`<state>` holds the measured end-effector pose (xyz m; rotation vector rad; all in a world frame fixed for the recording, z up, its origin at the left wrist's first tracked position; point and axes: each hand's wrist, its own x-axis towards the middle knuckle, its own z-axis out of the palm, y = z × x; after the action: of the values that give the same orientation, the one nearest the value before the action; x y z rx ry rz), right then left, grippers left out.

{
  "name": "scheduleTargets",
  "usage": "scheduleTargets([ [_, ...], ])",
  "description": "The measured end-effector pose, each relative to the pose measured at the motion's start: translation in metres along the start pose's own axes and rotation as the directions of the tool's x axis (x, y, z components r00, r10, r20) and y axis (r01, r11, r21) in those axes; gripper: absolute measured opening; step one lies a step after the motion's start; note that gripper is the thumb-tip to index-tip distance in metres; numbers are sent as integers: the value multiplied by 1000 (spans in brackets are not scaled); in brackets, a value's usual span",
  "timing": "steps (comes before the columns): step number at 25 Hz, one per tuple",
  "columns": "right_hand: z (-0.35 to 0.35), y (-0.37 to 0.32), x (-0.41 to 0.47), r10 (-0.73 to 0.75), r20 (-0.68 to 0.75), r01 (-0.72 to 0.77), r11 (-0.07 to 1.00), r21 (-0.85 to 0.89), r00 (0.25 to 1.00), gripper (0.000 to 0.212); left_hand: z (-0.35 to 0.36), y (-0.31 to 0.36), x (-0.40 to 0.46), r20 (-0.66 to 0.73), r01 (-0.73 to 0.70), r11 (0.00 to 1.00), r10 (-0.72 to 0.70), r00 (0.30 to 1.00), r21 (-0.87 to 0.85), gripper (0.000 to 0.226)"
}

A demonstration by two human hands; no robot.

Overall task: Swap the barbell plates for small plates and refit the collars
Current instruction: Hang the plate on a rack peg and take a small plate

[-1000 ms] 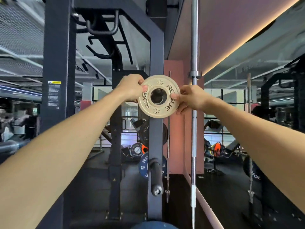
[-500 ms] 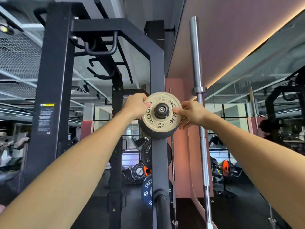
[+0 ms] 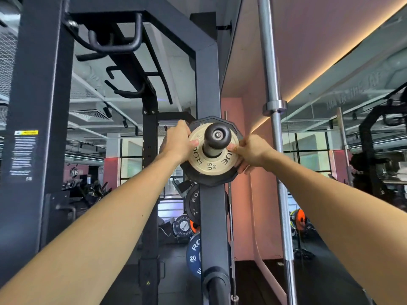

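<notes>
The landmark here is the dark steel rack upright (image 3: 212, 216) that runs up the middle of the view. Well to its left stands a wider dark post (image 3: 37, 106) carrying a small yellow-headed warning label (image 3: 23, 155). Nearer the upright, still on its left, the left hand (image 3: 177, 143) reaches up with fingers curled over the left rim of a small round cream-coloured metal plate (image 3: 211, 164) marked 0.5 KG, thumb pressed on its face. That plate sits in front of the upright, threaded onto a black round-capped storage peg (image 3: 217, 137) that pokes toward the camera, and it lies against a larger black many-sided plate (image 3: 209, 181) behind it on the same peg. Just right of the upright, the right hand (image 3: 251, 154) pinches the plate's right rim, thumb on the face and fingers wrapped behind. Below the hands, a blue round plate (image 3: 193, 256) marked 20 shows at the upright's left edge. Further right of the upright, a long silver steel barbell (image 3: 276, 150) stands upright near the pink wall (image 3: 240, 194).
</notes>
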<state>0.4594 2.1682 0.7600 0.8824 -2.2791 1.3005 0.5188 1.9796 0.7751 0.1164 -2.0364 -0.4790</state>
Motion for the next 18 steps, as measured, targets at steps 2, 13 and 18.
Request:
scheduleTargets([
  [2,7,11,11,29,-38,-30,999,-26,999,44,11,-3,2,-29,43,999,-42,999,27,38],
  [13,25,22,2,16,-198,-16,1000,0,980,32,18,-8,-18,16,-3,992,1,1000,130,48],
  [18,35,30,-37,-69,-119,35,964,-263,991,32,3,-35,-55,244,-27,980,-22,970,197,49],
])
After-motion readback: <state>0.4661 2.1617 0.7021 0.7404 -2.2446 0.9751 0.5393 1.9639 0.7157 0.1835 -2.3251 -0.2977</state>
